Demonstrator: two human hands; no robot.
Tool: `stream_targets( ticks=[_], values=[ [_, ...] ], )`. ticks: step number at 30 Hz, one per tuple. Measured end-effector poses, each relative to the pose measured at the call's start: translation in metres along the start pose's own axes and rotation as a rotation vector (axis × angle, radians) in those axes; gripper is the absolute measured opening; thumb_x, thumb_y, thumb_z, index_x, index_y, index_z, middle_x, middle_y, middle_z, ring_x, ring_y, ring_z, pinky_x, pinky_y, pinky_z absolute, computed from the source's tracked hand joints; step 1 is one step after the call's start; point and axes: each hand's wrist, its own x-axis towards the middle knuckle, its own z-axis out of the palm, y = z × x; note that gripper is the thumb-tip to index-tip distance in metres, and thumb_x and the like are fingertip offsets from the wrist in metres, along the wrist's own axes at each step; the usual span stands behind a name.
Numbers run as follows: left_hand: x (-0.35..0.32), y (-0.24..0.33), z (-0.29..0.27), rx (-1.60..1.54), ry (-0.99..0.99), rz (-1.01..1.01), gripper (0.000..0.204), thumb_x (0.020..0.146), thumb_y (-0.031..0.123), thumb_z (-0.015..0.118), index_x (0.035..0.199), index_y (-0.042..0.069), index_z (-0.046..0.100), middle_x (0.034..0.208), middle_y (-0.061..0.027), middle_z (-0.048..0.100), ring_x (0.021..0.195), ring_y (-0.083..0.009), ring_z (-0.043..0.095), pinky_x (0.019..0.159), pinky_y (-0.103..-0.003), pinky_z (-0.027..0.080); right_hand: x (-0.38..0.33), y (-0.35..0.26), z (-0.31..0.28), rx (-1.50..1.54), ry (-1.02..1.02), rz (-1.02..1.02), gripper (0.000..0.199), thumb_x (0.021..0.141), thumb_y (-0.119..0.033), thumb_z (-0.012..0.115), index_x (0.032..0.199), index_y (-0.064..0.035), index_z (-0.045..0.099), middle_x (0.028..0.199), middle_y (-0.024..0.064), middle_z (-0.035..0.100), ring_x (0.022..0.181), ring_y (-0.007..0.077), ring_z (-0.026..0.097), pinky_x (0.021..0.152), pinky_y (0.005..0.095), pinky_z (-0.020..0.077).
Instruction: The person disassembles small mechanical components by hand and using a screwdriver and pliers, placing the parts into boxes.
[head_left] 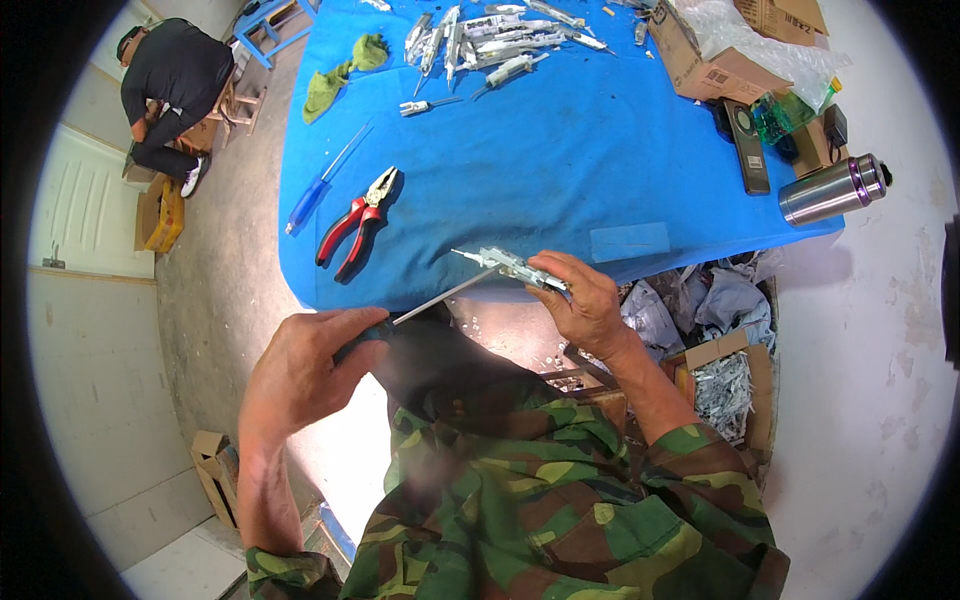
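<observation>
My left hand (pixel 305 370) is closed around the dark handle of a screwdriver (pixel 445 297), whose long metal shaft slants up to the right. Between the thumb and fingers of my right hand (pixel 588 308) is a narrow grey-white mechanical part (pixel 507 262) with a thin rod at its left end. The shaft's tip meets the underside of this part near its middle. Both are held in front of the table's near edge. Beyond my left hand lie pliers (pixel 357 222) with red and black handles and a second screwdriver (pixel 318 192) with a blue handle.
On the blue-covered table (pixel 480 170), similar parts (pixel 490 40) are heaped at the back beside a green cloth (pixel 345 75). A steel flask (pixel 835 190) and a cardboard box (pixel 700 60) occupy the right. Scrap fills a box (pixel 760 400) below. Another person (pixel 180 85) sits at far left.
</observation>
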Motion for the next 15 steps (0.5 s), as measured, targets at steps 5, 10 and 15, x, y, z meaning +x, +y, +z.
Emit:
stream_targets(
  ticks=[5, 10, 15],
  values=[
    [0.005, 0.006, -0.002, -0.036, -0.044, -0.06, 0.03, 0.09, 0.008, 0.076, 0.118, -0.001, 0.074, 0.091, -0.0198, 0.075, 0.075, -0.0301, 0.074, 0.069, -0.036, 0.057, -0.005, 0.0, 0.008, 0.239, 0.056, 0.304, 0.039, 0.09, 0.0, 0.081, 0.126, 0.0009, 0.067, 0.116, 0.0151, 0.075, 0.102, 0.0192, 0.074, 0.086, 0.0312, 0.0602],
    [-0.014, 0.007, 0.037, 0.029, 0.11, -0.022, 0.034, 0.091, 0.01, 0.076, 0.123, 0.001, 0.071, 0.101, -0.0204, 0.076, 0.082, -0.0341, 0.075, 0.074, -0.04, 0.058, 0.0, -0.013, 0.02, 0.721, 0.327, 0.556, 0.038, 0.093, -0.002, 0.08, 0.125, 0.0045, 0.062, 0.111, 0.0102, 0.074, 0.1, 0.0111, 0.07, 0.085, 0.0251, 0.057],
    [-0.031, 0.016, 0.067, -0.023, 0.142, -0.124, 0.037, 0.093, 0.01, 0.076, 0.128, 0.002, 0.067, 0.099, -0.0199, 0.074, 0.082, -0.035, 0.075, 0.071, -0.04, 0.058, -0.006, -0.012, 0.031, 0.66, 0.402, 0.603, 0.035, 0.093, -0.003, 0.08, 0.122, 0.0054, 0.062, 0.11, 0.0086, 0.073, 0.097, 0.0098, 0.069, 0.084, 0.0233, 0.0557]
  ],
)
